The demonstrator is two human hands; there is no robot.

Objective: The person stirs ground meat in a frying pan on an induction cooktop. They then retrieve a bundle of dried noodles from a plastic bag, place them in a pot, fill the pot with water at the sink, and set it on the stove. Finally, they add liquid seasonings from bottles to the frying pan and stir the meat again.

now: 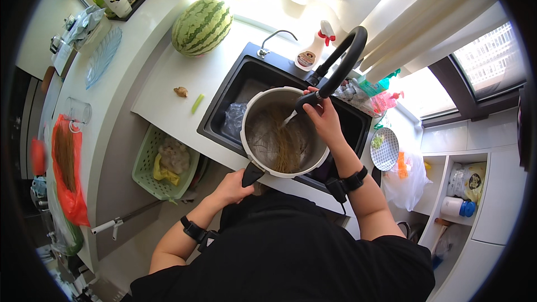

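Observation:
My left hand [230, 187] grips the black handle [253, 173] of a deep metal pot [247, 142], held over the black sink [218, 96]. Brownish noodle-like strands [284, 147] lie inside the pot, in water. My right hand [325, 119] holds the spout end of the black flexible faucet [346, 65] above the pot's right side. A stream of water [290, 117] runs from the spout onto the strands. Crumpled clear plastic [235, 119] sits in the sink's left part, partly hidden by the pot.
A watermelon [202, 27], a ginger piece [181, 92] and a green stalk [197, 104] lie on the left counter. Behind the sink stands a spray bottle [309, 52]. At right is a patterned plate [384, 151] with chopped greens. A green basket [144, 172] sits below the counter's left edge.

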